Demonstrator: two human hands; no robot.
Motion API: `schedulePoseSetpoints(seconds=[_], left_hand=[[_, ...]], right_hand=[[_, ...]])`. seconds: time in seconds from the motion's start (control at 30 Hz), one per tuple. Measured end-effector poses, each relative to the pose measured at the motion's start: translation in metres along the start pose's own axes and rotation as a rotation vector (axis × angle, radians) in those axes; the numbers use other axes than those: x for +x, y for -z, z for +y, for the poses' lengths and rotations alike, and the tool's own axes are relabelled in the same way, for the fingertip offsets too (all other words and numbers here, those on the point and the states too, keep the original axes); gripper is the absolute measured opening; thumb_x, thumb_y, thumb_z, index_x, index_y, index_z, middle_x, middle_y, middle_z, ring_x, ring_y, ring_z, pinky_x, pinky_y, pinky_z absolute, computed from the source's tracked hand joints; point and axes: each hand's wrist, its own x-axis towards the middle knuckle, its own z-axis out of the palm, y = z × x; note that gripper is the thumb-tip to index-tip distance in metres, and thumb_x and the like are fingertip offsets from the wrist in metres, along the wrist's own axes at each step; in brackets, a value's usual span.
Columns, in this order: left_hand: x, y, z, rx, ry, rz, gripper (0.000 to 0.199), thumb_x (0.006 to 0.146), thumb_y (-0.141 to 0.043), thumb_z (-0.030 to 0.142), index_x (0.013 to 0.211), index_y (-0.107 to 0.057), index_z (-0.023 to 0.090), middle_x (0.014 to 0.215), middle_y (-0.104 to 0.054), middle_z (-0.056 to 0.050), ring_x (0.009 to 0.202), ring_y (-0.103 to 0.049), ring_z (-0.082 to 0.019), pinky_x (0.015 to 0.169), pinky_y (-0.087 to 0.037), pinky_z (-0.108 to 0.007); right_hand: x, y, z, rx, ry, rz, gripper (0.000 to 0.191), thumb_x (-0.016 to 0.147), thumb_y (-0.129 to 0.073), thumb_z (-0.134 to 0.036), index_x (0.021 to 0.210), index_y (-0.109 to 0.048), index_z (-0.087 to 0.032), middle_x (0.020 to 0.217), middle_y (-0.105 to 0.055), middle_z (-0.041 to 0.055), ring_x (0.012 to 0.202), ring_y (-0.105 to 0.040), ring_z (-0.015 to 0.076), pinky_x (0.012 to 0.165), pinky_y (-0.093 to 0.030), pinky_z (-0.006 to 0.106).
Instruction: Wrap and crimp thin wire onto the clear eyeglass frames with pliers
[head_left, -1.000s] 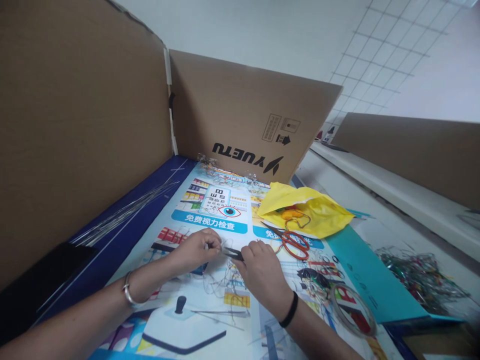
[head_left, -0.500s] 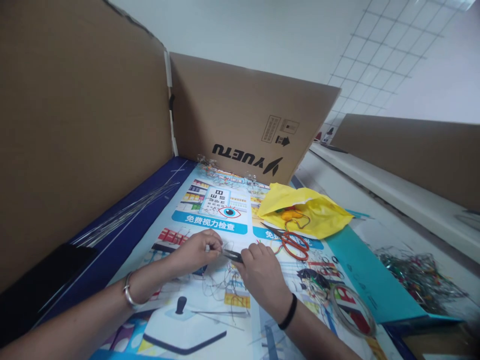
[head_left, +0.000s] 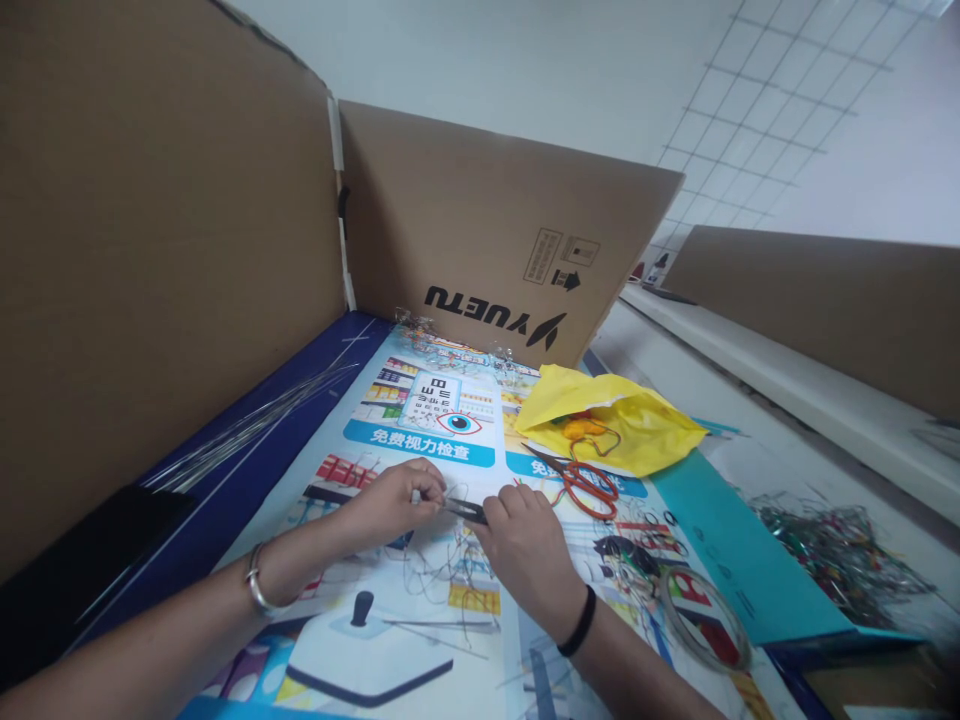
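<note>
My left hand [head_left: 397, 500] is closed in a pinch on thin wire, over the middle of the printed sheet [head_left: 420, 560]. From the right, my right hand [head_left: 525, 535] wraps round dark pliers [head_left: 466, 510]; their tips point left and reach close to my left fingertips. Whether the jaws touch the wire is too small to tell. Loose thin wire [head_left: 442, 565] lies tangled below and between both hands. Orange-handled scissors [head_left: 589, 490] rest just beyond my right hand, by a yellow pouch [head_left: 652, 430] holding orange material.
Cardboard panels [head_left: 480, 220] stand at the back and left. A bundle of straight wires [head_left: 255, 430] lies at the left. Toward the right are a round clear container [head_left: 705, 618], a teal strip [head_left: 742, 560] and a heap of wire scraps [head_left: 840, 560].
</note>
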Motion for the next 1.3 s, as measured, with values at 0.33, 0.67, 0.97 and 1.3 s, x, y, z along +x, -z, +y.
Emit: schedulePoseSetpoints(seconds=[0.33, 0.67, 0.97, 1.3], left_hand=[[0.0001, -0.001, -0.0015, -0.019, -0.024, -0.021, 0.012, 0.069, -0.051, 0.011, 0.062, -0.058, 0.018, 0.083, -0.059, -0.002, 0.082, -0.055, -0.014, 0.078, -0.04, -0.026], [0.0006, -0.0009, -0.0018, -0.032, 0.04, -0.023, 0.011, 0.068, -0.052, 0.012, 0.063, -0.061, 0.016, 0.085, -0.06, -0.001, 0.072, -0.054, -0.012, 0.068, -0.04, -0.023], [-0.0004, -0.001, -0.0053, -0.087, 0.009, -0.019, 0.011, 0.068, -0.053, 0.01, 0.062, -0.06, 0.016, 0.083, -0.06, -0.001, 0.077, -0.055, -0.013, 0.073, -0.041, -0.024], [0.0004, 0.0002, -0.0061, -0.098, -0.01, -0.032, 0.011, 0.066, -0.053, 0.007, 0.06, -0.059, 0.015, 0.081, -0.058, -0.001, 0.078, -0.055, -0.013, 0.074, -0.041, -0.023]], right_hand=[[0.0007, -0.0009, 0.0035, -0.043, 0.081, 0.025, 0.017, 0.081, -0.057, -0.034, 0.078, -0.051, -0.018, 0.076, -0.051, 0.0048, 0.078, -0.045, 0.0214, 0.075, -0.032, 0.037], [-0.0015, -0.001, 0.0049, -0.147, 0.118, 0.083, 0.009, 0.085, -0.046, -0.019, 0.08, -0.054, -0.018, 0.074, -0.048, 0.0052, 0.073, -0.041, 0.02, 0.071, -0.031, 0.038], [-0.0022, -0.0038, 0.0062, -0.172, 0.163, 0.092, 0.014, 0.086, -0.043, -0.014, 0.09, -0.056, -0.017, 0.075, -0.048, 0.0048, 0.073, -0.041, 0.0198, 0.071, -0.031, 0.038], [-0.0014, -0.0056, 0.0058, -0.14, 0.177, 0.1, 0.009, 0.085, -0.046, -0.013, 0.086, -0.054, -0.017, 0.072, -0.049, 0.0029, 0.07, -0.042, 0.0188, 0.069, -0.03, 0.035]])
